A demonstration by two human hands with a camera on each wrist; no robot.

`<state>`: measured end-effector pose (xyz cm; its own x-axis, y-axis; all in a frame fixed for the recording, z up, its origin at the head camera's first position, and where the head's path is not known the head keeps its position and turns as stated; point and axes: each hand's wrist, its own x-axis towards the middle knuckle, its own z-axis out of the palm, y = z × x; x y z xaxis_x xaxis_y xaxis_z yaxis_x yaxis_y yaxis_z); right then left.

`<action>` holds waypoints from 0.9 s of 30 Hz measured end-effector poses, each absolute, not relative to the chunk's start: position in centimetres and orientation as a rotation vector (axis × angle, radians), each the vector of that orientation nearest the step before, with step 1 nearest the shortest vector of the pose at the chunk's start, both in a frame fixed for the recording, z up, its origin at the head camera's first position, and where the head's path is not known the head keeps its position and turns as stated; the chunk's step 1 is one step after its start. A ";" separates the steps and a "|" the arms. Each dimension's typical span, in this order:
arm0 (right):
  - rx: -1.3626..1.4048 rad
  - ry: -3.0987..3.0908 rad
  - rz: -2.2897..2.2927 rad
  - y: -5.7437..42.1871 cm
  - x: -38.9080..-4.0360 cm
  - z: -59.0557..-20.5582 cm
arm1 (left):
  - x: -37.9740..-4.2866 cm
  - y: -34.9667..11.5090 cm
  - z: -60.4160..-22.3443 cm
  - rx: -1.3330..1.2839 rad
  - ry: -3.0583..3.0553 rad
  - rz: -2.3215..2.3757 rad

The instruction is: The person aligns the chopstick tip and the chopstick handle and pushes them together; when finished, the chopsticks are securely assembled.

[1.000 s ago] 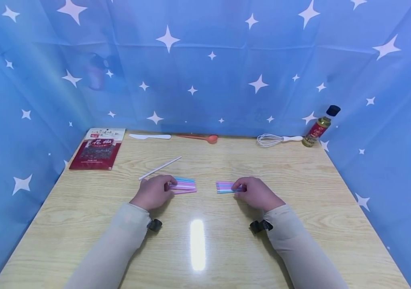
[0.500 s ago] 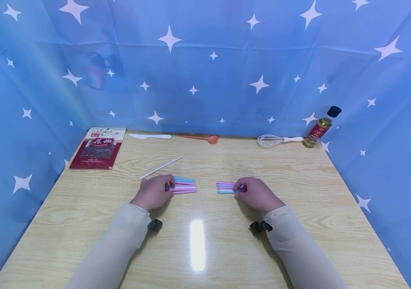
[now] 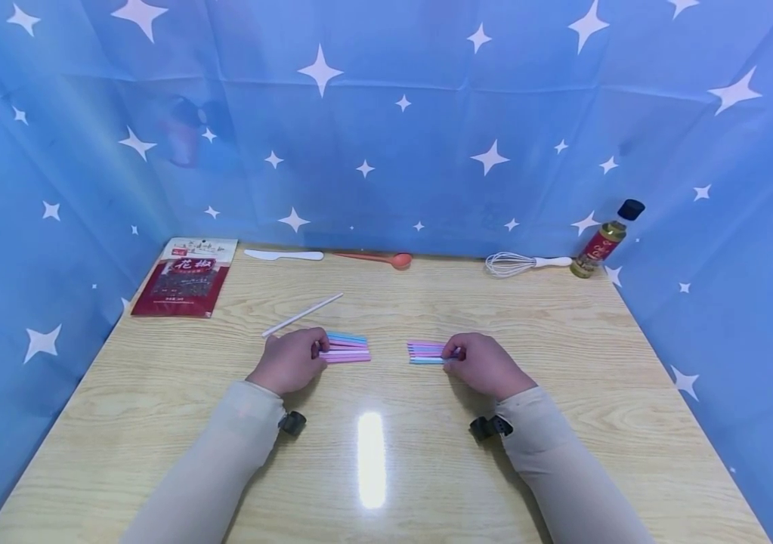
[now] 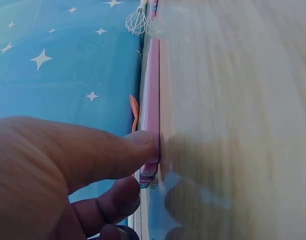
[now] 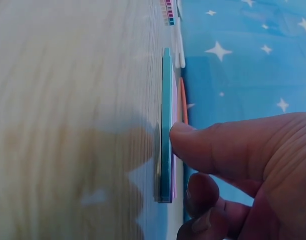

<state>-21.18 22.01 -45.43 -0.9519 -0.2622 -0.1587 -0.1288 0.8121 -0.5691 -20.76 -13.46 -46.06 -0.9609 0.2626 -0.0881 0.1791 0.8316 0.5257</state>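
Observation:
My left hand (image 3: 289, 361) pinches a row of thin pink, white and blue sticks (image 3: 350, 351) across its width, near their left ends. In the left wrist view, the thumb lies against the nearest pink stick (image 4: 154, 85). My right hand (image 3: 483, 365) pinches a second row of purple, white and blue sticks (image 3: 425, 352) lying to the right. There, the right wrist view has the thumb against a teal stick (image 5: 166, 100). Both rows lie flat on the table, ends facing each other across a gap. The fingers hide the rows' outer ends.
A single pale stick (image 3: 302, 315) lies slantwise beyond the left hand. Along the back edge are a red spice packet (image 3: 185, 279), a white knife (image 3: 284, 256), an orange spoon (image 3: 400, 261), a whisk (image 3: 511, 264) and an oil bottle (image 3: 600, 245). A blue curtain (image 3: 386, 151) surrounds the table.
The left row's sticks, fanned apart before, now lie closer together and more parallel. My right thumb and fingers have slid slightly right along their row. The left hand has barely moved.

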 end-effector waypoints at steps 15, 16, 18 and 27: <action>-0.213 2.746 -0.808 22.0 -21.1 -45.4 | -21.0 -13.5 -46.2 0.314 2.855 0.778; -0.211 2.744 -0.808 22.0 -21.1 -45.4 | -21.0 -13.5 -46.3 0.312 2.850 0.779; -0.211 2.743 -0.803 21.9 -21.1 -45.5 | -21.0 -13.5 -46.4 0.309 2.845 0.776; -0.227 2.757 -0.757 21.8 -21.2 -45.5 | -21.0 -13.4 -46.4 0.327 2.830 0.783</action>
